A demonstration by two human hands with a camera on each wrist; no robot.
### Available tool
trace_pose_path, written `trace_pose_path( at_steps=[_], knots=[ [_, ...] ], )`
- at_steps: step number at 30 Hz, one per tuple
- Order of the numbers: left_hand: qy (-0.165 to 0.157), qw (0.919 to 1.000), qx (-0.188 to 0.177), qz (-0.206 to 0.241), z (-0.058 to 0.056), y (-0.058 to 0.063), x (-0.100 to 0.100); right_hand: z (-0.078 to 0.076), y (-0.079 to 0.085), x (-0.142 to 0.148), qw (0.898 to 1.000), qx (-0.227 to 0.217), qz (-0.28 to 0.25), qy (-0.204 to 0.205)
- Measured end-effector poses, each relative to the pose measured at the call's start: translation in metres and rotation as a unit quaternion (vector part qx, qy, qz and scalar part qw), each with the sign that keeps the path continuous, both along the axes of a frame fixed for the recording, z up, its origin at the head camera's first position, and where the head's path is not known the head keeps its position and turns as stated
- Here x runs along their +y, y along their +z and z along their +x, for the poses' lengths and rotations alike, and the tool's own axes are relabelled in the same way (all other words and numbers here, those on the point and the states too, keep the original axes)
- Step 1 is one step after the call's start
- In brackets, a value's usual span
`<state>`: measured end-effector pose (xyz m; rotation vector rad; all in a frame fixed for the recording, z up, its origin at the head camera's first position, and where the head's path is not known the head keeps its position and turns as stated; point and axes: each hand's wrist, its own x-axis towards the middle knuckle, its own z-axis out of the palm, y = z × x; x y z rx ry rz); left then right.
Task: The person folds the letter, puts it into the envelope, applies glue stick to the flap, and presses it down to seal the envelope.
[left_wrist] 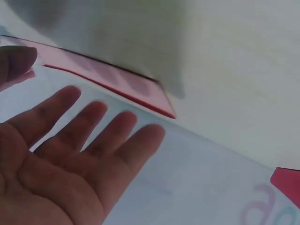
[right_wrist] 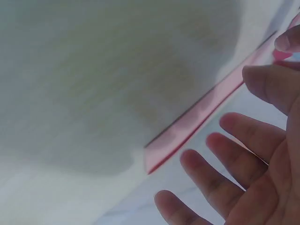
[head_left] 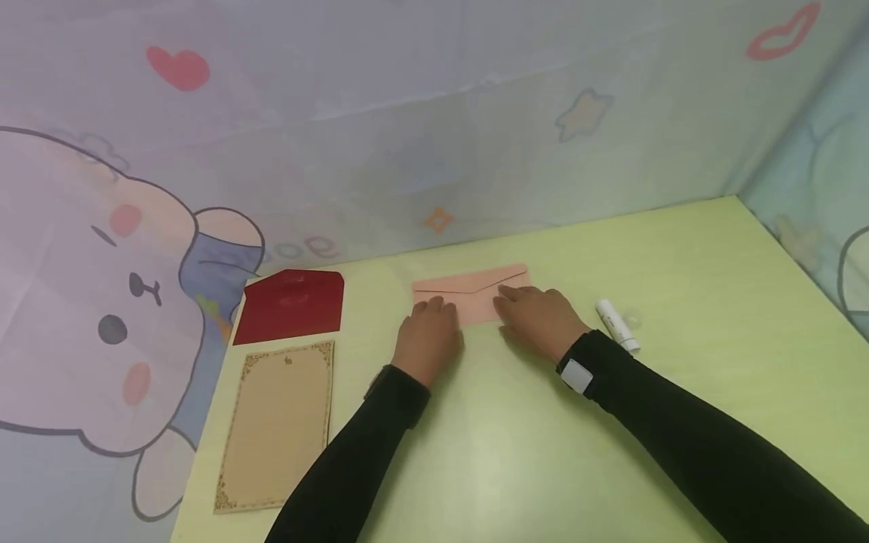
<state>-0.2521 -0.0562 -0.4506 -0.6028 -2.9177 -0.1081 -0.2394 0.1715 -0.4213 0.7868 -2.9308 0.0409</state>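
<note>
The pink envelope (head_left: 475,303) lies flat on the table in front of me, near the far side, with its flap (head_left: 468,282) folded down toward me. Both my hands are at it. My left hand (head_left: 428,341) is at its near left part, with the fingers loose and a bit spread, and it grips nothing. My right hand (head_left: 541,320) is over its right part, the fingertips by the edge of the flap. Those fingers are loose and spread too, and they hold nothing. I cannot tell how hard my fingers press, or if all of them touch the paper. I have long black sleeves (head_left: 339,467), and there is a white patch (head_left: 576,375) on my right wrist. Just beside that wrist, on its right, a white tube (head_left: 618,326) lies on its side, next to a small pale round thing (head_left: 632,318) that I cannot make out. Well to the left is a red envelope (head_left: 292,309), and closer to me than that is a tan sheet (head_left: 278,422) with a fancy brown border. The table (head_left: 516,437) is pale yellow-green. Behind it hangs a cloth (head_left: 380,98) with a big sideways animal (head_left: 81,302), a heart (head_left: 179,69) and a star (head_left: 584,115).
</note>
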Motion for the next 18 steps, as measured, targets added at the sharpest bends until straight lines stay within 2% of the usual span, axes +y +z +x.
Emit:
trace_pose_path(
  at_steps=[2,3,8,11,16,18],
  knots=[
    [0.000,0.9999,-0.015,-0.006,0.003,-0.003,-0.002,0.003,0.003,0.000,1.000,-0.011,0.000,-0.002],
    [-0.001,0.9997,-0.020,-0.011,0.000,-0.010,-0.004,0.004,0.005,0.000,1.000,-0.017,0.000,-0.003],
    [-0.006,0.9998,-0.016,-0.010,-0.022,-0.058,-0.013,0.001,0.003,0.002,0.997,-0.069,0.005,-0.019],
    [-0.006,0.9997,-0.024,0.003,-0.025,-0.062,-0.013,-0.002,0.000,0.004,0.996,-0.089,0.009,-0.026],
    [0.002,0.9994,-0.033,0.000,-0.025,-0.049,-0.006,-0.006,-0.002,0.008,0.995,-0.099,0.005,-0.034],
    [0.006,0.9989,-0.045,-0.008,-0.029,-0.049,-0.004,-0.008,-0.003,0.010,0.994,-0.099,0.004,-0.034]
  ],
)
